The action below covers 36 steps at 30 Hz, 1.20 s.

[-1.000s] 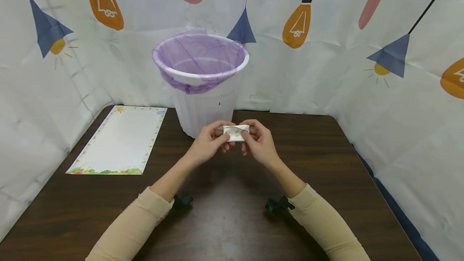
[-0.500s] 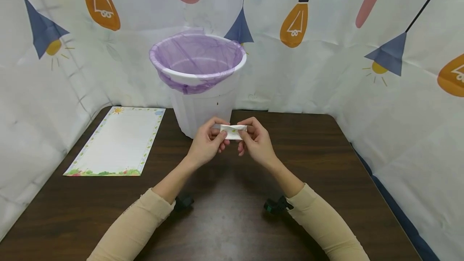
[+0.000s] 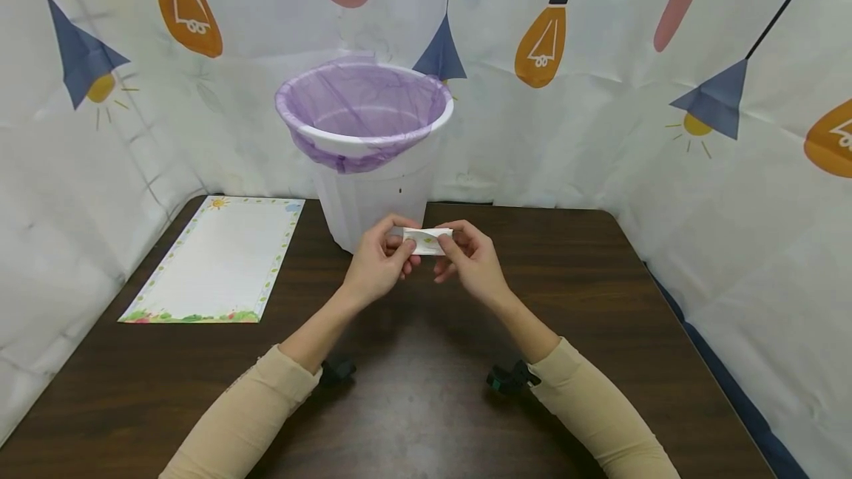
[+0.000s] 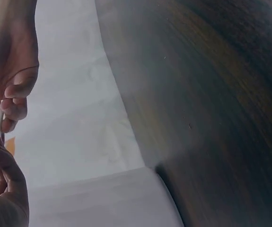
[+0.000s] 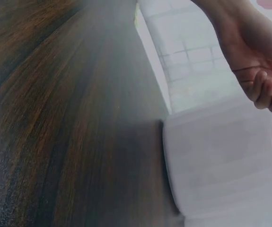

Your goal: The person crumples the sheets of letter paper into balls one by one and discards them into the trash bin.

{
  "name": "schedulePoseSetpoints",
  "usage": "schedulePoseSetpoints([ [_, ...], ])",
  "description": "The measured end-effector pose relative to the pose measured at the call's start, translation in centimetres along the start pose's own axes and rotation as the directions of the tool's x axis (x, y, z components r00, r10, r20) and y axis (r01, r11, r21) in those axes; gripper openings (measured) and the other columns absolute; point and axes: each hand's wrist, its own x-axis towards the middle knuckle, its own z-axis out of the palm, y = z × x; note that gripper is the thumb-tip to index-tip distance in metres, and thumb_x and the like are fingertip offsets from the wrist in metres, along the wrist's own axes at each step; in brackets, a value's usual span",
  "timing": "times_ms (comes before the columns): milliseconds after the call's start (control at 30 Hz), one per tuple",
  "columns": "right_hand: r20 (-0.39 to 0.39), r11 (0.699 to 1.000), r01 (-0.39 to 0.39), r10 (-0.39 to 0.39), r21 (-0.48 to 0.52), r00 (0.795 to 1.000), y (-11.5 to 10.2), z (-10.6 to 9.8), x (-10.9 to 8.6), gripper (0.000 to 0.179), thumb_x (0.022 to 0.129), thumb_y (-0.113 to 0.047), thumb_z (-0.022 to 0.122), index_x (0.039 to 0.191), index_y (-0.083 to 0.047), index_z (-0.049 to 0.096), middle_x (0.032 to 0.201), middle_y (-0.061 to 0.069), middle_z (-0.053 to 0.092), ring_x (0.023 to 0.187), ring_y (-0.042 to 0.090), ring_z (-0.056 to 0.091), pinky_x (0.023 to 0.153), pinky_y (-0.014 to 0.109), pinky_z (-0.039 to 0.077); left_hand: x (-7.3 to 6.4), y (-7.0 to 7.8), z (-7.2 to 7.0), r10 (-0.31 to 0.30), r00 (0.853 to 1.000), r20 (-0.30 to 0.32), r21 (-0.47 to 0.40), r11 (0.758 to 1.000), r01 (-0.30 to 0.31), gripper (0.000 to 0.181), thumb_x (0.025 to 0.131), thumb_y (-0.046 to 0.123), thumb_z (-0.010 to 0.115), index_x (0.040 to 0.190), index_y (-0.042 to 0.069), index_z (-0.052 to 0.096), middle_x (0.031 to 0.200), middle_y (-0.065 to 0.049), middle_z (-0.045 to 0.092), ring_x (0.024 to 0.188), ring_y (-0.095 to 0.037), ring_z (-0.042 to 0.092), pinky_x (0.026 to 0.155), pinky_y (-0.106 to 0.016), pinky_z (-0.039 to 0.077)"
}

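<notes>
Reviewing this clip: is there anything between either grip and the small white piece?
Nothing visible. The left-hand grip and right-hand grip pinch opposite ends of the small white piece; the bin stands beyond, not between.

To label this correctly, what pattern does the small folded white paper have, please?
The folded paper has small green marks on white, clearest in the head view.

And it's pale beige on the left sleeve (image 3: 233, 420), plain cloth, slightly rough along its outer edge! Towards the table's (image 3: 426, 420) right edge, the right sleeve (image 3: 599, 409) matches, softly creased. Look here: a small black device (image 3: 338, 369) beside the left cuff (image 3: 293, 368), a second black gadget (image 3: 512, 377) at the right, showing a green speck! Bare left hand (image 3: 374, 261), bare right hand (image 3: 475, 265).
</notes>
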Motion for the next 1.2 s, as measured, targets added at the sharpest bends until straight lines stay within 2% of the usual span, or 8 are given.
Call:
schedulePoseSetpoints([
  [100, -0.024, 1.000, -0.028, 0.028, 0.005, 0.999, 0.0, 0.0, 0.1, 0.025, 0.107, -0.019, 0.059, 0.118, 0.002, 0.064, 0.090, 0.028, 0.061, 0.061, 0.033, 0.063, 0.052, 0.049, 0.059, 0.0, -0.2, 0.1, 0.058, 0.998, -0.005, 0.077, 0.995, -0.057, 0.022, 0.100, -0.004, 0.059, 0.118, 0.008, 0.064, 0.071, -0.014, 0.069, 0.054, -0.027, 0.062, 0.046, -0.030, 0.051],
  [200, -0.030, 0.996, -0.085, 0.085, 0.001, 0.996, -0.3, 0.0, 0.2, 0.031, 0.109, -0.026, 0.056, 0.113, 0.003, 0.066, 0.091, 0.029, 0.060, 0.062, 0.035, 0.062, 0.054, 0.048, 0.060, -0.1, -0.5, 0.1, 0.143, 0.990, 0.002, 0.170, 0.975, -0.141, 0.023, 0.099, -0.005, 0.059, 0.117, 0.009, 0.064, 0.071, -0.011, 0.069, 0.056, -0.031, 0.064, 0.046, -0.030, 0.050],
  [333, 0.010, 0.979, -0.199, 0.199, 0.033, 0.980, -0.6, -0.2, 0.4, 0.038, 0.109, -0.031, 0.054, 0.111, 0.005, 0.065, 0.091, 0.030, 0.058, 0.065, 0.029, 0.062, 0.061, 0.044, 0.061, -0.2, -0.8, 0.1, 0.232, 0.973, 0.019, 0.254, 0.940, -0.229, 0.024, 0.099, -0.006, 0.059, 0.117, 0.008, 0.064, 0.072, -0.009, 0.070, 0.057, -0.025, 0.066, 0.046, -0.030, 0.050],
  [467, 0.054, 0.955, -0.286, 0.282, 0.077, 0.958, -0.8, -0.4, 0.5, 0.032, 0.109, -0.026, 0.054, 0.111, 0.005, 0.064, 0.090, 0.021, 0.059, 0.068, 0.021, 0.062, 0.063, 0.037, 0.061, -0.2, -1.0, 0.1, 0.263, 0.965, 0.025, 0.280, 0.925, -0.259, 0.024, 0.099, -0.007, 0.059, 0.117, 0.008, 0.063, 0.071, -0.004, 0.069, 0.058, -0.018, 0.066, 0.047, -0.030, 0.051],
  [667, 0.074, 0.949, -0.295, 0.288, 0.109, 0.955, -0.8, -0.8, 0.6, 0.023, 0.109, -0.016, 0.055, 0.109, 0.005, 0.063, 0.090, 0.012, 0.059, 0.066, 0.017, 0.059, 0.058, 0.026, 0.054, -0.2, -1.2, 0.2, 0.266, 0.963, 0.038, 0.268, 0.926, -0.266, 0.024, 0.099, -0.006, 0.059, 0.118, 0.008, 0.064, 0.075, -0.001, 0.070, 0.060, -0.020, 0.066, 0.050, -0.030, 0.053],
  [967, -0.014, 0.988, -0.149, 0.150, 0.035, 0.989, -0.3, -0.5, 0.4, 0.016, 0.106, -0.007, 0.058, 0.098, 0.007, 0.062, 0.069, 0.007, 0.056, 0.051, 0.014, 0.051, 0.044, 0.023, 0.043, -0.1, -1.4, 0.2, 0.211, 0.974, 0.081, 0.151, 0.964, -0.221, 0.025, 0.100, -0.004, 0.061, 0.123, 0.008, 0.063, 0.080, -0.012, 0.072, 0.061, -0.017, 0.065, 0.053, -0.035, 0.056],
  [1067, -0.039, 0.995, -0.098, 0.098, -0.003, 0.994, -0.3, -0.3, 0.4, 0.018, 0.105, -0.006, 0.059, 0.096, 0.009, 0.061, 0.064, 0.006, 0.053, 0.047, 0.013, 0.048, 0.041, 0.023, 0.040, 0.0, -1.4, 0.2, 0.168, 0.979, 0.114, 0.078, 0.981, -0.177, 0.026, 0.101, -0.003, 0.062, 0.125, 0.006, 0.061, 0.084, -0.017, 0.071, 0.063, -0.026, 0.067, 0.056, -0.040, 0.058],
  [1200, -0.052, 0.998, -0.063, 0.062, -0.015, 0.997, -0.4, -0.2, 0.3, 0.019, 0.105, -0.005, 0.060, 0.094, 0.011, 0.060, 0.061, 0.006, 0.052, 0.046, 0.013, 0.046, 0.039, 0.023, 0.037, 0.1, -1.3, 0.0, 0.105, 0.983, 0.150, -0.003, 0.994, -0.106, 0.027, 0.102, 0.000, 0.062, 0.128, 0.004, 0.059, 0.087, -0.020, 0.071, 0.069, -0.044, 0.065, 0.060, -0.037, 0.058],
])
